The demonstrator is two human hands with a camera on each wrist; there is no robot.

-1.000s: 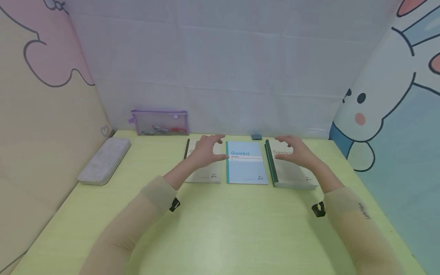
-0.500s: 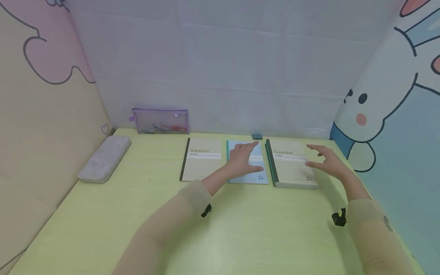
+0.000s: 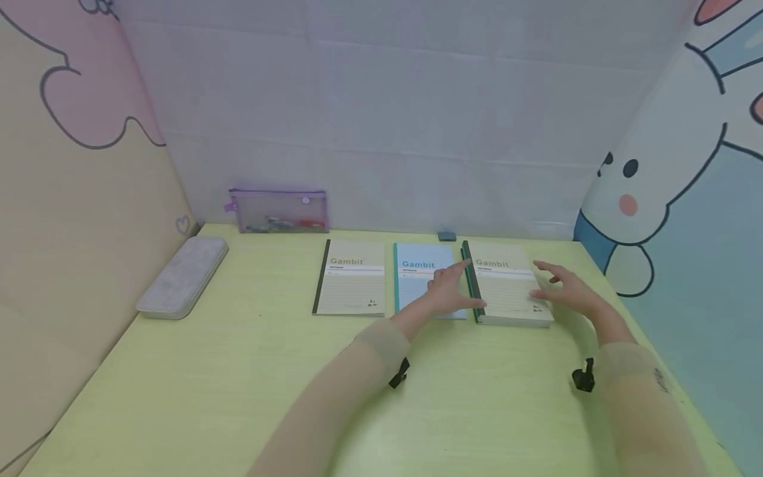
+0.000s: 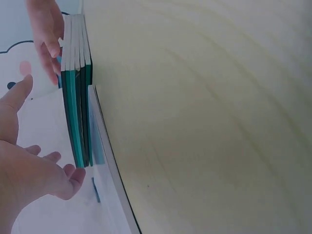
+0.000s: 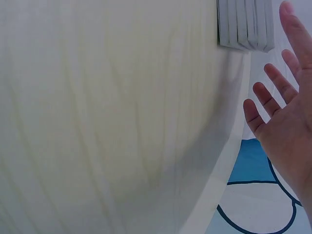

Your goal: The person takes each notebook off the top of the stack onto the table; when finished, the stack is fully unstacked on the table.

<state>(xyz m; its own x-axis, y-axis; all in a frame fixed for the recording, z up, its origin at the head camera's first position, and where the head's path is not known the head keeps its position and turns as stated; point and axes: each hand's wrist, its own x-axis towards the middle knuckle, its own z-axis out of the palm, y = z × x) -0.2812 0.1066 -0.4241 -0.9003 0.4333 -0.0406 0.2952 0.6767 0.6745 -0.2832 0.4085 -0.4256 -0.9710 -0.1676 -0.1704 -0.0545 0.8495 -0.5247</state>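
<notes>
Far to the left of both hands, a grey case [image 3: 181, 277] lies at the edge of the pale green surface [image 3: 250, 391], and a purple mesh pouch [image 3: 278, 211] stands against the back wall beyond it. Next comes a beige notebook [image 3: 350, 285], lying well to the left of the left hand [image 3: 448, 296]. A blue notebook [image 3: 420, 271] lies directly under that hand and partly hidden by it.

The left hand is spread, fingers relaxed and holding nothing; its forefinger points toward the dark green spine of the stack of notebooks [image 3: 508, 289], which lies just to the hand's right. From the left wrist view the stack [image 4: 76, 97] shows several green-edged books lying one on another, fingertips close to its side; whether they touch it cannot be told.

The right hand [image 3: 566, 291] hovers at the stack's right edge, fingers spread and straight, gripping nothing. A small dark eraser [image 3: 446, 236] lies beyond both hands, near the wall.
</notes>
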